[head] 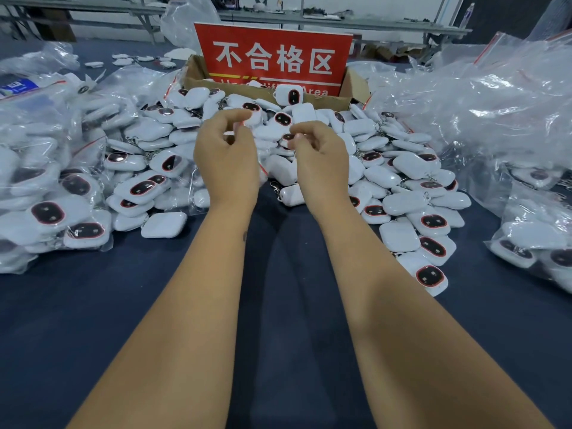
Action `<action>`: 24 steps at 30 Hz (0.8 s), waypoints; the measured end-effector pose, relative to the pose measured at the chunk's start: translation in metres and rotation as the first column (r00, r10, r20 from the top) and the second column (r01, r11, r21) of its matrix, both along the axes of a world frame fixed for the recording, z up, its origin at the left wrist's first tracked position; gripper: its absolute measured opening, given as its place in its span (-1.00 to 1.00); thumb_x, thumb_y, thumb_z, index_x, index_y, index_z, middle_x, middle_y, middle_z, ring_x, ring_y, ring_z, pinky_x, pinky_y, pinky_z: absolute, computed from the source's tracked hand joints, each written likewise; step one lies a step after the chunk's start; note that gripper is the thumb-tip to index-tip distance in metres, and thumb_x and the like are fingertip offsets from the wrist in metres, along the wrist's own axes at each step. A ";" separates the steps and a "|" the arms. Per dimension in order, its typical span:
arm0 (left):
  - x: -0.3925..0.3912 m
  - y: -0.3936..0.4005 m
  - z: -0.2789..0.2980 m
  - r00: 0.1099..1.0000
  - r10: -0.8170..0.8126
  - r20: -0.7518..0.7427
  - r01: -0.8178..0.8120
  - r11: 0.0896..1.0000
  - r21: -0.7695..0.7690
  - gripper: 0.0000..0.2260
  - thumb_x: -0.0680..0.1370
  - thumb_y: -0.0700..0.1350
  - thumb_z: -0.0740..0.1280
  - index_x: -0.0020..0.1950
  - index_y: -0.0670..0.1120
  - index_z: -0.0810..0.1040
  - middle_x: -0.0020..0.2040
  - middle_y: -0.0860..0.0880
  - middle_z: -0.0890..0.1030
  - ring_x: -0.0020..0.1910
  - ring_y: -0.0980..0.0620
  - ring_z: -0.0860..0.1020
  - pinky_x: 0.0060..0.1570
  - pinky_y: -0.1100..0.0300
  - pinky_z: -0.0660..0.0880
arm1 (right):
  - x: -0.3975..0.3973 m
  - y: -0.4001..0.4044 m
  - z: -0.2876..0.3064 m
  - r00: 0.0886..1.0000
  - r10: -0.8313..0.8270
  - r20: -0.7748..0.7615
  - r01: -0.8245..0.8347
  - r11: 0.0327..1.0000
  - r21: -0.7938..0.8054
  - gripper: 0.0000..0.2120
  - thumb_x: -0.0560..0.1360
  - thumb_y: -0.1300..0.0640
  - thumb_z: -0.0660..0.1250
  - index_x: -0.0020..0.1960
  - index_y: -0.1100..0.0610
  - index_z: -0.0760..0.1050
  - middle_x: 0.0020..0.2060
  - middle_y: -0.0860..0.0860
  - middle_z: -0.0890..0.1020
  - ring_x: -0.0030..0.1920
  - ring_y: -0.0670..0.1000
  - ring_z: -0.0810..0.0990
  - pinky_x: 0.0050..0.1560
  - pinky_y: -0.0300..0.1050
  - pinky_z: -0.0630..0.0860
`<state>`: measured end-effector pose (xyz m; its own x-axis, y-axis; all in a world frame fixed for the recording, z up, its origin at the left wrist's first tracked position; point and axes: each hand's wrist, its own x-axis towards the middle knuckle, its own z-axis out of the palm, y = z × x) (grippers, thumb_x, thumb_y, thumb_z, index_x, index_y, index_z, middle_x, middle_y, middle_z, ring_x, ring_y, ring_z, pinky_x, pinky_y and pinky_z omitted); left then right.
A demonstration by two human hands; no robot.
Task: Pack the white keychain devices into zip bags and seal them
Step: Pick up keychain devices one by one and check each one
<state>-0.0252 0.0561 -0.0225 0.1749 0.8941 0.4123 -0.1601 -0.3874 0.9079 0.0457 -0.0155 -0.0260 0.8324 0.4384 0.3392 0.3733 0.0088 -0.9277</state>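
Zip bag (272,156) held at centre over the keychain devices (402,168): left hand (227,159) and right hand (322,159) pinch its top edge, fingers curled. Red sign (274,58) at 12 o'clock reads "不合格区".

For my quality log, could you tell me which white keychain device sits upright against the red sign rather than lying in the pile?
It is the keychain device on the cardboard box rim, just below the red sign. It stands upright, dark oval facing the camera, while the others lie flat in the heap.
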 end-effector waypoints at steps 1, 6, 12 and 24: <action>-0.001 0.001 0.000 0.999 0.030 0.042 -0.028 0.999 -0.041 -0.73 0.54 -0.26 0.20 -0.07 0.06 0.61 0.06 -0.12 0.63 -0.10 -0.02 0.52 0.03 0.04 0.52 | 0.002 -0.001 -0.001 0.997 -0.045 0.064 0.051 0.995 -0.087 -0.78 0.57 0.23 0.20 0.05 0.01 0.59 -0.05 -0.07 0.64 0.03 -0.05 0.58 0.09 -0.11 0.50; -0.004 0.005 0.006 0.946 0.228 0.229 -0.225 0.974 -0.039 -0.71 0.54 -0.33 0.14 -0.09 0.02 0.54 0.06 -0.02 0.48 -0.04 0.12 0.51 -0.02 0.37 0.42 | 0.004 0.001 -0.009 0.870 0.104 0.481 0.257 0.737 -0.625 -0.67 0.54 0.01 0.25 0.24 0.09 0.55 0.16 0.06 0.56 0.24 0.15 0.38 0.20 -0.01 0.26; 0.000 -0.004 0.002 0.988 0.071 0.141 -0.092 0.984 0.153 -0.68 0.49 -0.37 0.17 -0.13 0.07 0.49 -0.01 0.06 0.45 -0.13 0.30 0.46 -0.05 0.37 0.43 | 0.004 0.003 -0.013 0.823 0.159 0.546 0.308 0.682 -0.663 -0.62 0.49 -0.01 0.30 0.27 0.07 0.48 0.21 0.05 0.50 0.27 0.16 0.32 0.24 0.01 0.20; 0.012 0.001 -0.014 0.913 -0.361 -0.190 0.325 0.925 -0.195 -0.63 0.49 -0.37 0.12 -0.16 0.02 0.61 -0.28 0.01 0.61 -0.42 0.09 0.50 -0.46 0.24 0.43 | 0.005 0.004 -0.011 0.850 0.000 0.526 0.295 0.828 -0.477 -0.77 0.63 0.19 0.11 0.07 0.18 0.54 -0.14 0.15 0.58 0.03 0.18 0.48 -0.08 -0.03 0.27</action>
